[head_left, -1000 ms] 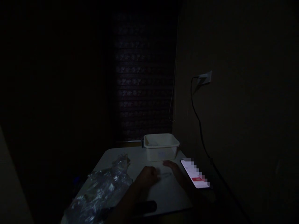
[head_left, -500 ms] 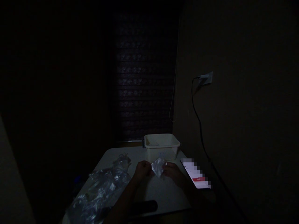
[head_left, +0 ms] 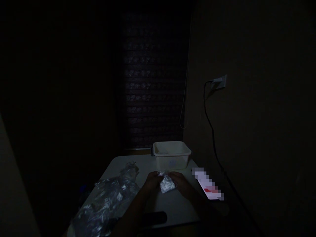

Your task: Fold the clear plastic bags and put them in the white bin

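Note:
Between my two hands is a small, shiny, clear plastic bag [head_left: 167,185], creased and catching the light. My left hand [head_left: 152,182] pinches its left side near the upper edge. The fingers of my right hand [head_left: 180,183] close on its upper right side. Both hands are over the white table [head_left: 158,205], just in front of a white plastic bin [head_left: 172,162]. The room is very dark, so whether the bag contains anything cannot be made out.
A heap of crumpled clear plastic bags [head_left: 108,197] covers the table's left side. A lit screen [head_left: 207,184] lies at the right edge. Near the front edge rests a dark, rounded object [head_left: 155,218]. A black cable [head_left: 212,131] hangs from a wall socket [head_left: 219,81].
The small bag has turned and dropped slightly, from a diamond-like position to hanging lower between my hands. Both hands have shifted a little, with their fingers now nearer its top edge.

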Demonstrator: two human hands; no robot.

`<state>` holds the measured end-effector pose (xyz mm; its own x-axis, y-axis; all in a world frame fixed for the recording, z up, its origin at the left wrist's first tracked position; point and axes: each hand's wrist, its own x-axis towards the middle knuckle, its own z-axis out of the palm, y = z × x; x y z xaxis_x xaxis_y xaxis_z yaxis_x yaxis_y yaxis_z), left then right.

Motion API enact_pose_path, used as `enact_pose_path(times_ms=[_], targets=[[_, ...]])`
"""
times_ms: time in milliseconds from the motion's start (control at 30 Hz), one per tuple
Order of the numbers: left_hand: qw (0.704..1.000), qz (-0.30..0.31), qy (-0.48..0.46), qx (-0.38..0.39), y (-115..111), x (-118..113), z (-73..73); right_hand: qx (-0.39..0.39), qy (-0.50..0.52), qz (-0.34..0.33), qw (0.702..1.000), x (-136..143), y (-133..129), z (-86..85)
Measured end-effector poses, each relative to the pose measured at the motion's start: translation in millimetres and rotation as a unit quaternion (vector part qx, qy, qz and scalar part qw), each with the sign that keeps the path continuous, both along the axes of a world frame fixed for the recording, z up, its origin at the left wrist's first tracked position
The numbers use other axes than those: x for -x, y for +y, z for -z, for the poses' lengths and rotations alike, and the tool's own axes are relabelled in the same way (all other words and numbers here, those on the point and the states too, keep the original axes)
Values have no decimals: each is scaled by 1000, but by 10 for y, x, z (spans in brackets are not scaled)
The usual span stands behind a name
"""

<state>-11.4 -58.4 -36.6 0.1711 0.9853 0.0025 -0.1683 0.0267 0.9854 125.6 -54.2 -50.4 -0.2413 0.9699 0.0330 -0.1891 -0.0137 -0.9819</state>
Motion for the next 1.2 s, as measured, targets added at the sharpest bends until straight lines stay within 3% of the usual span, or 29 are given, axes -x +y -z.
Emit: enact_pose_path(times_ms=[200, 433, 533, 667, 800, 900, 1100, 1200], targets=[[999, -51, 8, -7, 32, 24, 20, 87, -69, -39, 993, -64, -68, -26], [994, -44, 96, 39, 66, 41, 88, -7, -116, 81, 990, -136, 70, 88], [987, -94, 116, 53, 139, 56, 26, -102, -211, 123, 964, -208, 120, 82], [975, -205, 74, 34, 312, 77, -223, -200, -345, 145, 906, -335, 163, 85], [964, -223, -32, 143, 510, -6, -435, -216, -447, 135, 857, -397, 160, 107], [965, -211, -37, 150, 650, -108, -446, -228, -488, 139, 831, -388, 129, 137], [965, -211, -90, 129, 798, -177, -331, -304, -560, 96, 765, -427, 61, 129], [962, -200, -117, 142, 758, -158, -333, -337, -505, 64, 792, -491, 74, -112]])
